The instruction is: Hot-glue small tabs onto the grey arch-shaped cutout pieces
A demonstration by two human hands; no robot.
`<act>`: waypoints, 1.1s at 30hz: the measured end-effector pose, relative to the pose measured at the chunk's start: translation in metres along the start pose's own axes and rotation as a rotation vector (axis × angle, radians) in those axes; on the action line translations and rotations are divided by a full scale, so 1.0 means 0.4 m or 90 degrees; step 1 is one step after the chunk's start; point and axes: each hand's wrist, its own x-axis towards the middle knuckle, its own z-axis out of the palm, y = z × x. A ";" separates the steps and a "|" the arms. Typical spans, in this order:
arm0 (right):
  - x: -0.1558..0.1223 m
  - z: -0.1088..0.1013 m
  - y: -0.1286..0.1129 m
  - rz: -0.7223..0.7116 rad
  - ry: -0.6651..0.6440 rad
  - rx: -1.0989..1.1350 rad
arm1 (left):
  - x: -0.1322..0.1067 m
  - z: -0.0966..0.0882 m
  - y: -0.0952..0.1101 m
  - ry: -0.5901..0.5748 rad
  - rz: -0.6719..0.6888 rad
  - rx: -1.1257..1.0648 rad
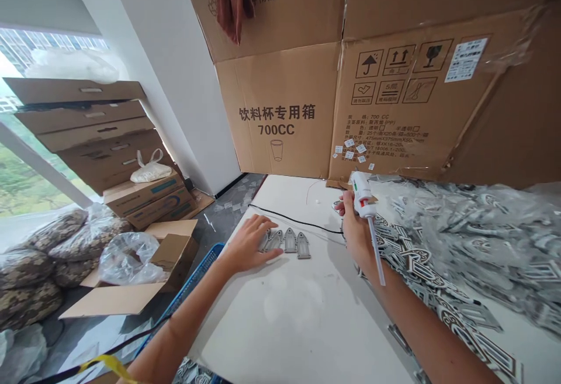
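Your right hand (349, 213) grips a white plastic glue gun (362, 190) above the table; your left hand (250, 245) is spread beside and partly over small grey arch-shaped pieces (302, 246) on the white tabletop (280, 308). These should handle light and stiff: lift by side edges.

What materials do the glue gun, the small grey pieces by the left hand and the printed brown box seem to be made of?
Glue gun: probably plastic; its white body looks smooth, slightly glossy.
Grey pieces: plastic or metal; the dull surface leaves it open.
Brown box: apparently cardboard, matt, with fold lines and print.
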 end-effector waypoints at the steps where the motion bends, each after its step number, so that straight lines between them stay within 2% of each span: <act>1: -0.002 -0.001 -0.002 -0.003 -0.004 -0.021 | 0.021 0.015 0.034 -0.020 0.033 -0.016; 4: -0.004 -0.006 -0.001 -0.003 -0.015 -0.064 | 0.088 0.072 0.119 -0.088 0.150 -0.048; 6: 0.001 -0.008 0.003 -0.007 -0.023 -0.054 | 0.125 0.108 0.146 -0.105 0.193 -0.031; 11: 0.005 -0.004 0.008 -0.013 -0.032 0.002 | 0.147 0.153 0.129 -0.100 0.178 0.003; 16: -0.019 -0.007 -0.014 -0.006 -0.047 -0.062 | 0.126 0.162 0.102 -0.062 0.140 -0.018; 21: -0.033 -0.010 -0.029 -0.011 -0.042 -0.052 | 0.120 0.166 0.098 -0.041 0.121 -0.027; 33: -0.023 -0.010 -0.023 0.003 -0.057 -0.070 | 0.108 0.120 0.053 -0.042 0.045 -0.007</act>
